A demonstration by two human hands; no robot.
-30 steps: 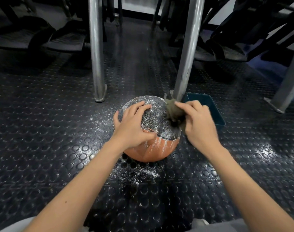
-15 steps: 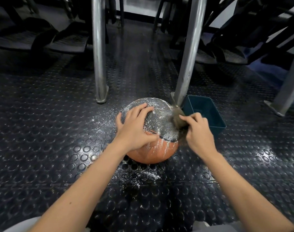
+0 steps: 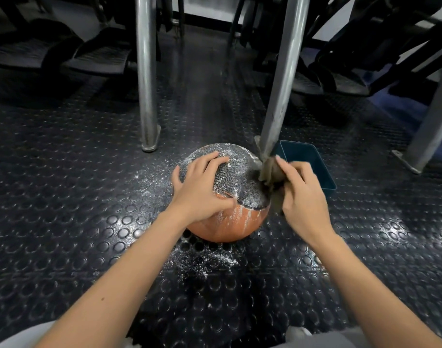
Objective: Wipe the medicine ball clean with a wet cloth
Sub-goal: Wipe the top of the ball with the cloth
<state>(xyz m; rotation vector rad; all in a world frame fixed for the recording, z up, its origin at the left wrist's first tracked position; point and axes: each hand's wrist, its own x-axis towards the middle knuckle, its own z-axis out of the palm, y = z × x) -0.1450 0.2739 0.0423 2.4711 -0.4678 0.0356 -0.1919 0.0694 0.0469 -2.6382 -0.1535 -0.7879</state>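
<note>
Teal bin (image 3: 315, 167) sat on the studded rubber floor (image 3: 64, 197) just R of the medicine ball (image 3: 240, 179), behind the right hand (image 3: 302, 197). Its inside was dark w/ nothing visible in it, though the near part was hidden by the hand. Ball rested on the floor at centre, near the foot of a slanted metal post (image 3: 282, 71). Its top half was a grey textured panel speckled w/ white powder; the lower half was orange w/ white streaks & smears. More white powder (image 3: 202, 262) lay scattered on the floor in front of & to the L of the ball. Left hand (image 3: 199, 189) lay spread on the ball's top-L, fingers flat on it, thumb low on the side. Right hand's fingers were curled round a bunched brownish cloth (image 3: 269, 172), held against the ball's upper R side.
</note>
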